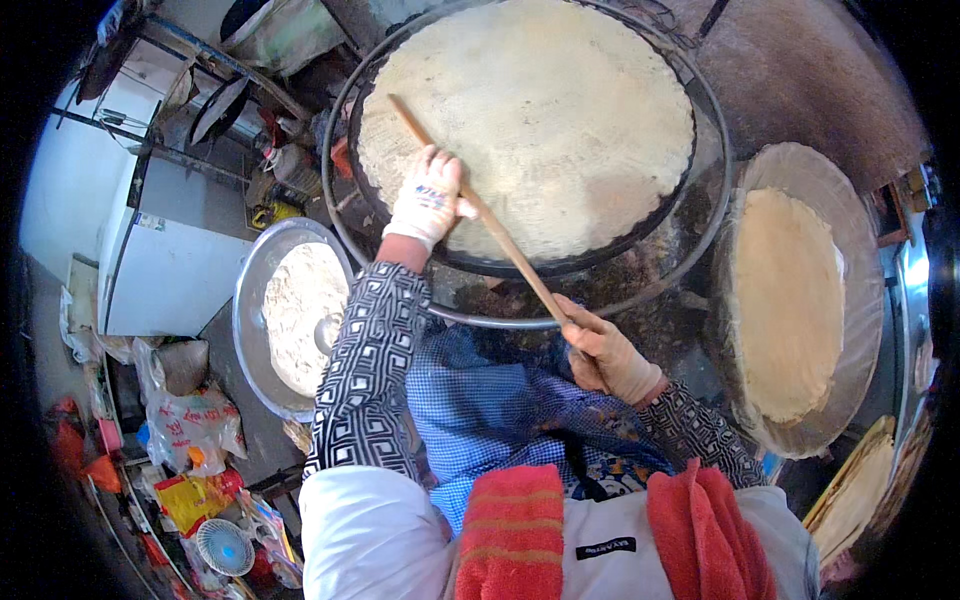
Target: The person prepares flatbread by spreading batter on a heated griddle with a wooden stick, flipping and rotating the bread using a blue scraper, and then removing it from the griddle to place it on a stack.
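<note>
A long thin wooden stick [508,243] slants across the near left part of a big round griddle [575,262]. Around its upper part my left hand [428,197], in a pale glove, is closed. My right hand [612,355], in a glove that leaves fingertips bare, grips the stick's lower end just off the griddle's near edge. A wide, pale sheet of batter or thin flatbread [540,120] covers nearly the whole griddle top. The stick's far tip lies over the sheet's left side; whether it touches is unclear.
A metal ring [727,150] surrounds the griddle. At left stands a metal basin [245,300] of pale batter or dough with a ladle-like end in it. A plastic-lined basket [862,290] at right holds round flatbreads [790,300]. Plastic bags [195,425] lie at lower left.
</note>
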Motion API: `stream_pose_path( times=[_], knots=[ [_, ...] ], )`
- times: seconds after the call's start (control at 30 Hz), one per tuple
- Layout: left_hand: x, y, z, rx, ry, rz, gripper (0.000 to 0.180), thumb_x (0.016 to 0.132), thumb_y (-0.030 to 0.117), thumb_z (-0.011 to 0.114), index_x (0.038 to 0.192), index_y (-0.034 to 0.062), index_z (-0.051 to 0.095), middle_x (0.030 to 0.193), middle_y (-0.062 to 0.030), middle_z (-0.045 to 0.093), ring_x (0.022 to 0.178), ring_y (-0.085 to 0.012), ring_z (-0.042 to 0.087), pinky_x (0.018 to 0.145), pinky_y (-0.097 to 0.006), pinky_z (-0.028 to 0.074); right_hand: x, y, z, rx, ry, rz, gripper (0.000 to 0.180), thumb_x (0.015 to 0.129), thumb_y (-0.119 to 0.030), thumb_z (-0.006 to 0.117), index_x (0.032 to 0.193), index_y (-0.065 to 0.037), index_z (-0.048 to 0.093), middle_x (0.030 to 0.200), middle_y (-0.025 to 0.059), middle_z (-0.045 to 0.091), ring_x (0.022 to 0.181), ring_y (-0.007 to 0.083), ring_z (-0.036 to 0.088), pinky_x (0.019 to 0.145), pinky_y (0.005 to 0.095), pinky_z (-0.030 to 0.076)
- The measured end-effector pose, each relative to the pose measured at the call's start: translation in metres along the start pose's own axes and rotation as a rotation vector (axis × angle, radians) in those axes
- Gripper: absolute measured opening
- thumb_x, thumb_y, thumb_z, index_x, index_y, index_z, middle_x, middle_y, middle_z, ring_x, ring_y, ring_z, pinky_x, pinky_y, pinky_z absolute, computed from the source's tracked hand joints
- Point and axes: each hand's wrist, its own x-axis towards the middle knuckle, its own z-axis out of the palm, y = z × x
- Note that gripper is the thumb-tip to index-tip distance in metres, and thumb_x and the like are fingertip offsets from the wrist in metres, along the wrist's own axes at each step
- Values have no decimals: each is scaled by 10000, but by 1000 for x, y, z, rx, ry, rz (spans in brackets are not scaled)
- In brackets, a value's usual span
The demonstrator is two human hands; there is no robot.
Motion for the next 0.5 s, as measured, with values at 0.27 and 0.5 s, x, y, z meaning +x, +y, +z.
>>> stream_pose_path(
  times=[0.27, 0.5],
  knots=[
    [-159, -21, -44, 80, -26, -196, 829, 741, 560, 603, 1293, -41, 452, 1342, -272, 452, 1295, -442, 384, 1112, -528, 280, 33, 58, 20, -488, -84, -46, 550, 926, -217, 636, 1440, -174, 445, 766, 11, 636, 496, 93, 509, 453, 267, 447],
    [-70, 153, -49, -288, 177, 47, 1061, 641, 663, 659, 1407, -18, 385, 1416, -271, 386, 1337, -435, 335, 1127, -552, 230, -134, 100, -34, -955, 532, -495, 533, 876, -115, 673, 1382, -140, 506, 987, 145, 712, 790, 190, 691, 702, 315, 542]
  ],
)
